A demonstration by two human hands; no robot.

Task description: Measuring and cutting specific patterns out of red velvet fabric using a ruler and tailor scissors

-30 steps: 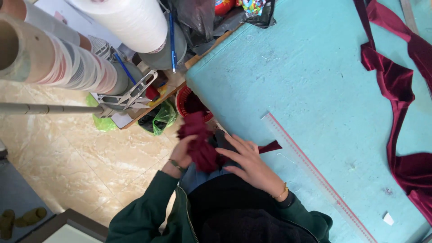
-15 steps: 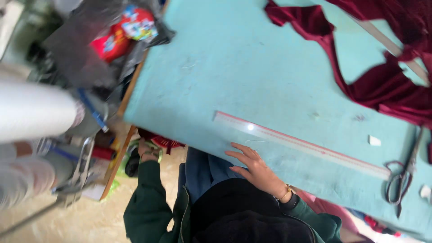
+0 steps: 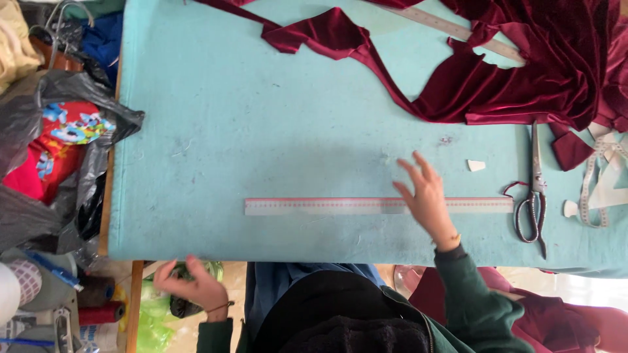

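My right hand (image 3: 424, 196) hovers over the turquoise table (image 3: 261, 131) with fingers spread, above the long clear ruler (image 3: 314, 206) that lies near the table's front edge. It holds nothing. My left hand (image 3: 190, 284) is below the table's front left corner, empty and open, close to a green plastic bag (image 3: 150, 314). Dark red velvet fabric (image 3: 523, 59) is spread across the far right of the table, with a long strip (image 3: 320, 33) trailing left.
Scissors (image 3: 535, 189) lie right of the ruler, beside a white measuring tape (image 3: 598, 189) and a small white chalk piece (image 3: 476, 165). A second ruler (image 3: 458, 29) lies under the fabric. A black bag with colourful cloth (image 3: 59, 144) and thread spools (image 3: 98, 307) sit left.
The view has swung right along the table. My right hand has moved right over the ruler. My left hand has let go of the red scraps and hangs open below the table corner.
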